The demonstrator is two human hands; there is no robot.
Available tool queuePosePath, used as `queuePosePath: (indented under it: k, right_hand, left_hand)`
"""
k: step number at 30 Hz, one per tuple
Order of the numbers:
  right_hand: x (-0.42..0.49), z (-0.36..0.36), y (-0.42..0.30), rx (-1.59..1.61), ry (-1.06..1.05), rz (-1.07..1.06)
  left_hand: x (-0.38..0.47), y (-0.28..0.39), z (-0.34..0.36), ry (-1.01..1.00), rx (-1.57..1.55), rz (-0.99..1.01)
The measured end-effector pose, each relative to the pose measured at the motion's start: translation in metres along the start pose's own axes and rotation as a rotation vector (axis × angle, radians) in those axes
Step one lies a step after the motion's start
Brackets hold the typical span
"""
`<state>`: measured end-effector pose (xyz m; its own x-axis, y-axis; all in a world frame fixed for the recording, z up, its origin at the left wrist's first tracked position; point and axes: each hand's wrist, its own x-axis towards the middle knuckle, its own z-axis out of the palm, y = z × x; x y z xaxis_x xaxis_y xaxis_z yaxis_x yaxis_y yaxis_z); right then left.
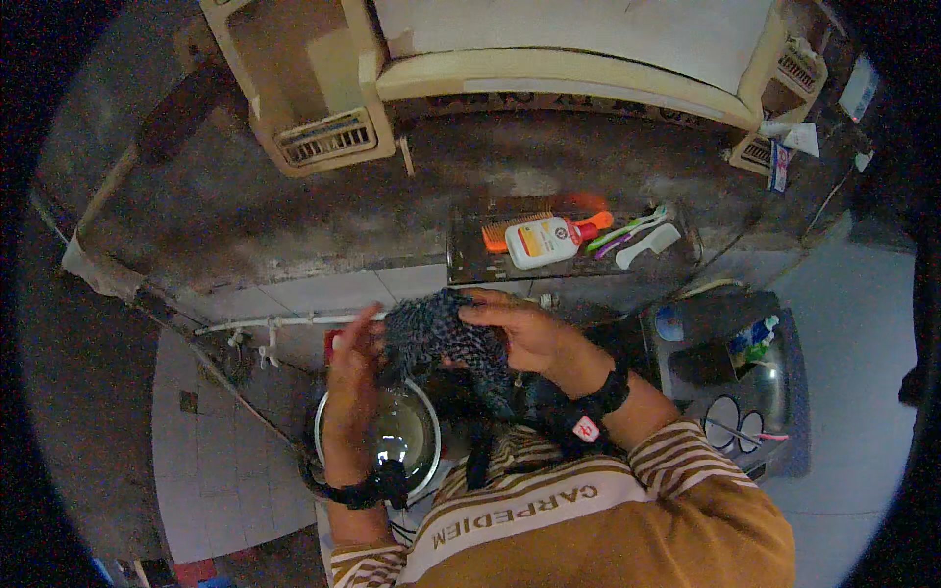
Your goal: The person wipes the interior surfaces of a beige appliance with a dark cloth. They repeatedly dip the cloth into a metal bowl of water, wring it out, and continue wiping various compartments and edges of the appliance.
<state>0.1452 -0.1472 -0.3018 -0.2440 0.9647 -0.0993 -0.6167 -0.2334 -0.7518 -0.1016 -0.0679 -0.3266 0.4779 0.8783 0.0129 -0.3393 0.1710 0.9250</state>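
Observation:
A dark patterned cloth (pixel 441 331), bunched and hanging down, is held up in front of my chest. My right hand (pixel 533 334) grips its upper right edge, the thumb lying over the fabric. At the cloth's left side is my left hand (pixel 356 375), blurred, with its fingers pointing up; whether they hold the fabric cannot be made out. Each wrist wears a black band. Below the cloth and partly behind my left forearm sits a round shiny bowl (pixel 412 434) with a bright rim.
A wall shelf (pixel 478 273) carries a white bottle (pixel 544 242), an orange comb (pixel 495 237), a white comb (pixel 647 246) and toothbrushes (pixel 625 231). Above hangs a cream-framed mirror cabinet (pixel 573 81). A white pipe with taps (pixel 272 342) runs along the left; a dark stand (pixel 798 389) holds a packet (pixel 751 349).

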Motion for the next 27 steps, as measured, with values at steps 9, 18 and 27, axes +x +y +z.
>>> queuePosePath:
  k: [9,18,27]
  right_hand:
    - [0.004,0.001,-0.012,-1.305,0.267,-0.406]
    - [0.014,0.029,-0.003,-1.113,0.071,-0.468]
    - [-0.054,0.029,-0.116,-1.698,0.641,-1.243]
  left_hand:
    - [0.010,0.000,-0.005,0.264,0.523,0.046]
    - [0.005,-0.043,-0.005,-0.109,1.082,0.527]
    - [0.026,0.065,0.003,0.254,-0.244,0.407]
